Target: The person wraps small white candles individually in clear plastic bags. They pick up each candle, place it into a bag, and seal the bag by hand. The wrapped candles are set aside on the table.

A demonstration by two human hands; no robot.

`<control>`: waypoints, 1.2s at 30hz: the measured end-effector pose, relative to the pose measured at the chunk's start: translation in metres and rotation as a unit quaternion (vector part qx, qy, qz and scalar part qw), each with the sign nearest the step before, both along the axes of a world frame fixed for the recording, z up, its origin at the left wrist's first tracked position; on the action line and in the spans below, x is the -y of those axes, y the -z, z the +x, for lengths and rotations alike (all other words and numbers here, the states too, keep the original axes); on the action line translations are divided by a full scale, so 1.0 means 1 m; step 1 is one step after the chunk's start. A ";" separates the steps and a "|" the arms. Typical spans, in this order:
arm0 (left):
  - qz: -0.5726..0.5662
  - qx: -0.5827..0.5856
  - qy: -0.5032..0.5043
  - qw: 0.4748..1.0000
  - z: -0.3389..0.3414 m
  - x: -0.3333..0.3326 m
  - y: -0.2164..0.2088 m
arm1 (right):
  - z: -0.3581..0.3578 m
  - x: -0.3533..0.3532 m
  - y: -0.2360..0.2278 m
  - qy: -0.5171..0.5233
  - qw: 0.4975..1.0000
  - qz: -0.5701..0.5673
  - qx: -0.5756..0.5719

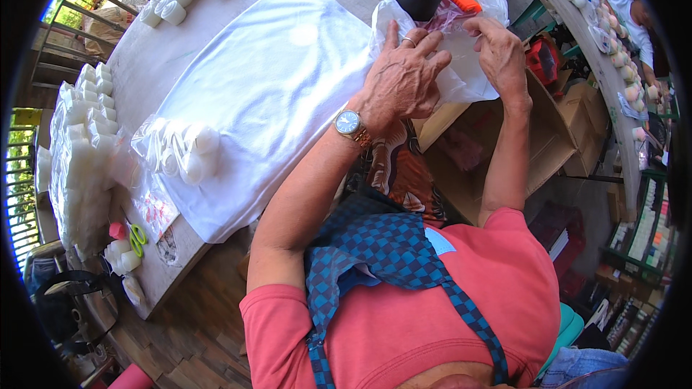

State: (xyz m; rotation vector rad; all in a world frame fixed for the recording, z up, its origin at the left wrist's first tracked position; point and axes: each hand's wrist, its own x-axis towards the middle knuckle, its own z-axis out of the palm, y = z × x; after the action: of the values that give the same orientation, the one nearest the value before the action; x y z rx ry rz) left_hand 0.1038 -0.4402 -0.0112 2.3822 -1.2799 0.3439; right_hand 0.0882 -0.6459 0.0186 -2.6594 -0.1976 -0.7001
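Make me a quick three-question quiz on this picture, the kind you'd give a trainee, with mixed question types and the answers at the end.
1. On which wrist does the person wear the watch?

2. True or false: the green scissors lie beside the white cloth, not on top of it.

3. Which thing are the left hand and the right hand both at?
A) the railing
B) the thin plastic bag
C) the green scissors

Key:
1. The left wrist.
2. True.
3. B, the thin plastic bag.
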 end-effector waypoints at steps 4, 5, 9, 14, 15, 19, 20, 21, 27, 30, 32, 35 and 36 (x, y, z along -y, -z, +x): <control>-0.042 0.022 0.006 0.999 0.001 0.002 0.004 | -0.012 0.007 0.014 0.009 1.000 -0.016 0.021; -0.032 0.017 0.010 0.999 0.000 0.001 0.001 | -0.013 0.005 0.015 0.004 1.000 0.011 0.013; 0.007 0.042 0.033 0.999 0.000 -0.005 0.002 | -0.012 0.009 0.022 0.005 0.994 0.099 -0.042; 0.027 0.026 0.023 0.999 -0.001 -0.004 0.000 | -0.008 0.017 0.040 -0.013 0.976 0.212 -0.042; 0.031 0.030 0.019 0.999 -0.001 -0.004 0.001 | -0.011 0.016 0.038 -0.007 0.969 0.237 -0.067; 0.049 0.022 0.005 0.999 -0.003 -0.003 -0.004 | -0.022 0.014 0.026 -0.039 0.893 0.423 -0.150; 0.046 0.022 0.002 0.999 -0.003 -0.003 -0.004 | -0.025 0.014 0.024 -0.079 0.858 0.482 -0.158; 0.044 0.022 0.000 0.999 -0.003 -0.003 -0.003 | -0.028 0.016 0.023 -0.118 0.818 0.538 -0.166; 0.057 0.019 -0.005 0.998 -0.003 -0.002 -0.006 | -0.029 0.007 0.035 -0.124 0.804 0.568 -0.124; 0.049 0.023 0.008 0.999 -0.003 -0.002 -0.007 | -0.023 0.010 0.040 -0.093 0.787 0.604 -0.085; 0.025 0.002 0.015 1.000 -0.003 -0.003 -0.006 | -0.017 0.015 0.042 -0.058 0.782 0.619 -0.038; 0.003 -0.023 0.023 0.999 0.001 -0.006 -0.002 | -0.011 0.033 0.044 0.029 0.830 0.555 0.048; 0.014 -0.005 0.030 0.999 0.003 -0.007 0.001 | -0.011 0.036 0.042 0.067 0.857 0.506 0.069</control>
State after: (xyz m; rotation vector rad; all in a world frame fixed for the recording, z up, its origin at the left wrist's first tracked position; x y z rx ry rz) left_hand 0.1063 -0.4330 -0.0123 2.3606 -1.3559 0.2973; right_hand 0.0773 -0.6822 -0.0230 -1.6139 0.2675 -0.7533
